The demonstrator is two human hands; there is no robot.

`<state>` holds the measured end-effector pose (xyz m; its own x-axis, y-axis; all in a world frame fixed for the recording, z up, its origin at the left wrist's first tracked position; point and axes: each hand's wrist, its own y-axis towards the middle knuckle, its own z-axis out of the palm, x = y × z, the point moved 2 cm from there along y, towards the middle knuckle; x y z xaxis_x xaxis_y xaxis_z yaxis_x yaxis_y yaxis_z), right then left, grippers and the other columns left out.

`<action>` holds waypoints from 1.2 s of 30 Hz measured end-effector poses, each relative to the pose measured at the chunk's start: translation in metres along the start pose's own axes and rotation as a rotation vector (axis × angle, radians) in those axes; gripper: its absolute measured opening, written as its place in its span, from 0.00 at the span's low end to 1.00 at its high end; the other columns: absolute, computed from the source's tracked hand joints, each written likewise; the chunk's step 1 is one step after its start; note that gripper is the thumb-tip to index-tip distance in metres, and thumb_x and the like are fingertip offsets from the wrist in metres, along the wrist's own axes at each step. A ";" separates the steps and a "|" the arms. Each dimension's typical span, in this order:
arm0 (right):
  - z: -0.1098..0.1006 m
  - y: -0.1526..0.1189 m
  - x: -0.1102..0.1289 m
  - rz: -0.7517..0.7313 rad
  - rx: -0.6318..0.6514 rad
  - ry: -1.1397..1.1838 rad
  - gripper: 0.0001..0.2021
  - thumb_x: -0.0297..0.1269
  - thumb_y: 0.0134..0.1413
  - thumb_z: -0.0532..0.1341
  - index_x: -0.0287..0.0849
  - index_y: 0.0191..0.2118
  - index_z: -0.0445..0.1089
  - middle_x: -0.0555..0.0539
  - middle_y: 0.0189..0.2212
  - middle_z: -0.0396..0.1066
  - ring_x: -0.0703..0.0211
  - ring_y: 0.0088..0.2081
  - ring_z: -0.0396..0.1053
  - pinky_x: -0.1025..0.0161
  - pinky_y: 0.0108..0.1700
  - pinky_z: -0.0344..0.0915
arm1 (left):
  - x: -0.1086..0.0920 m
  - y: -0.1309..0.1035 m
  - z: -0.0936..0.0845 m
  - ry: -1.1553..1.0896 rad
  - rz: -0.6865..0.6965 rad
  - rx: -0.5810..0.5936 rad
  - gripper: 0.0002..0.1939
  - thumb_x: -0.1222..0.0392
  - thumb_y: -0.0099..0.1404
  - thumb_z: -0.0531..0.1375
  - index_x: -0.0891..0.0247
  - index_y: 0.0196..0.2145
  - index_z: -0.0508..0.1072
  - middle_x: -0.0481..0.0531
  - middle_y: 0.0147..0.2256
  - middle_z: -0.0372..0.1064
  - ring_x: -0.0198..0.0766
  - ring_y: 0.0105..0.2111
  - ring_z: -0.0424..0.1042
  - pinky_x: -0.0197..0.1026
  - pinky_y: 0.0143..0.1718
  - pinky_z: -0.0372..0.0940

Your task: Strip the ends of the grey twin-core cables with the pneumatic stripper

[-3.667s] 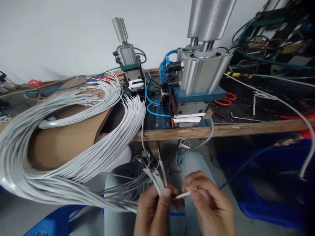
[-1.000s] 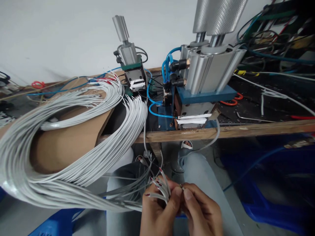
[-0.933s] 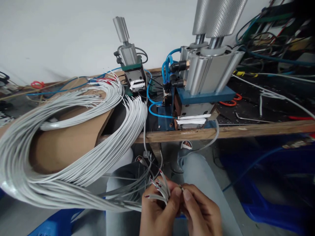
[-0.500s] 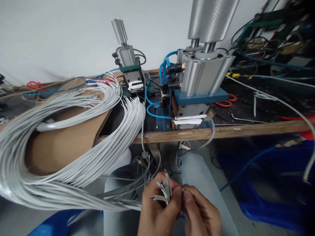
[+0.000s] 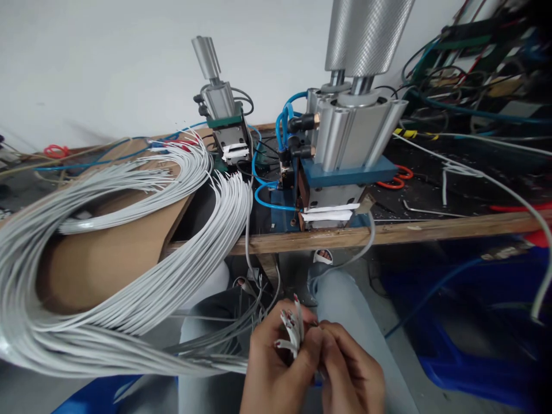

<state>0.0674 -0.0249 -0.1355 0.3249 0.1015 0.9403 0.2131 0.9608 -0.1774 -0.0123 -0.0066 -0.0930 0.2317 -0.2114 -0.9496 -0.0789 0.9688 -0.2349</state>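
Meanwhile, cable coil (image 5: pixel 172 287) partly on cardboard (image 5: pixel 103 261); left hand (image 5: pixel 276 359) clamped on cable ends (image 5: pixel 292 330), right hand (image 5: pixel 351 362) grip together.

White cables (image 5: pixel 292 326) with red tips; blue plate (image 5: pixel 348 171); brown cardboard (image 5: pixel 103 267).

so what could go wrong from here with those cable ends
The left hand grips several cable ends at once, fanned out unevenly, so one could slip loose.

The right hand meets it closely and the fingers hide what is between them, so a slip there might go unnoticed.

The big cable bundle spills past the bench edge towards the lap, so a tug could perhaps drag it off the cardboard.
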 end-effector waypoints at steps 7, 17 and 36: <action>-0.022 0.019 0.025 -0.058 0.180 -0.160 0.16 0.49 0.59 0.57 0.46 0.32 0.77 0.50 0.18 0.66 0.59 0.22 0.66 0.64 0.26 0.63 | -0.017 0.007 0.001 -0.124 -0.062 0.040 0.13 0.54 0.58 0.67 0.62 0.24 0.70 0.43 0.17 0.68 0.29 0.18 0.62 0.31 0.22 0.57; -0.030 0.066 0.076 -0.787 0.436 -0.564 0.24 0.20 0.52 0.64 0.59 0.49 0.73 0.54 0.37 0.79 0.60 0.36 0.77 0.63 0.38 0.73 | -0.032 0.029 -0.006 -0.198 0.033 -0.096 0.18 0.55 0.59 0.67 0.59 0.46 0.71 0.39 0.23 0.58 0.23 0.16 0.48 0.28 0.16 0.45; 0.000 0.108 0.076 -0.835 -0.061 -0.425 0.10 0.29 0.53 0.67 0.48 0.42 0.77 0.51 0.36 0.80 0.58 0.35 0.78 0.61 0.40 0.75 | -0.109 0.009 0.017 -0.263 0.353 -0.306 0.12 0.57 0.46 0.73 0.53 0.28 0.75 0.38 0.17 0.52 0.25 0.11 0.47 0.32 0.08 0.40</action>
<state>0.1150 0.0871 -0.0834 -0.3164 -0.5175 0.7950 0.2776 0.7509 0.5993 -0.0217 0.0269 0.0122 0.3721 0.1983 -0.9068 -0.4664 0.8846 0.0020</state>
